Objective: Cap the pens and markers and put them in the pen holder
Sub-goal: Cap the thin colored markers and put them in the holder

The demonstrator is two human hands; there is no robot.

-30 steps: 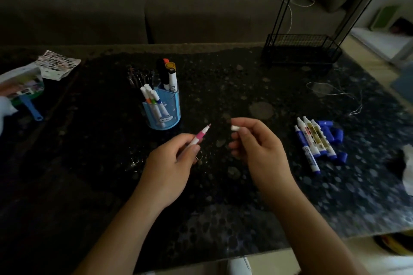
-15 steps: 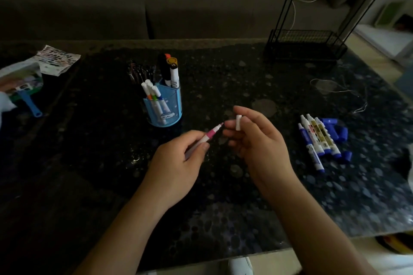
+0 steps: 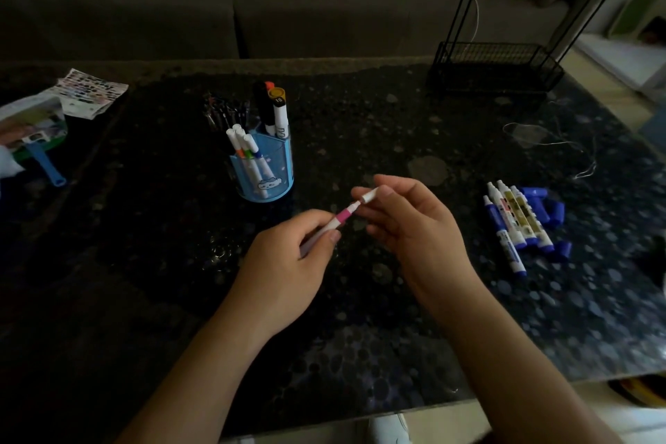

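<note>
The pink pen [image 3: 337, 222] sits pinched in the left hand [image 3: 284, 274], tip angled up toward the white cap [image 3: 369, 195] that the right hand [image 3: 414, 223] pinches by its far end, mouth right at the nib so it can slide on straight. Both hover over the table [image 3: 360, 353], near the blue pen holder [image 3: 279, 169]; uncapped markers [image 3: 511, 223] wait with loose caps [image 3: 544, 207] well to the right.

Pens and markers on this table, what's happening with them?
A person is capping pens. Their left hand holds a pink-banded pen by the barrel, while the right hand pinches its white cap right at the tip, not pushed on yet. The blue pen holder has several capped pens and markers standing in it. A few uncapped markers lie on the table to the right, beside loose blue caps.
</note>
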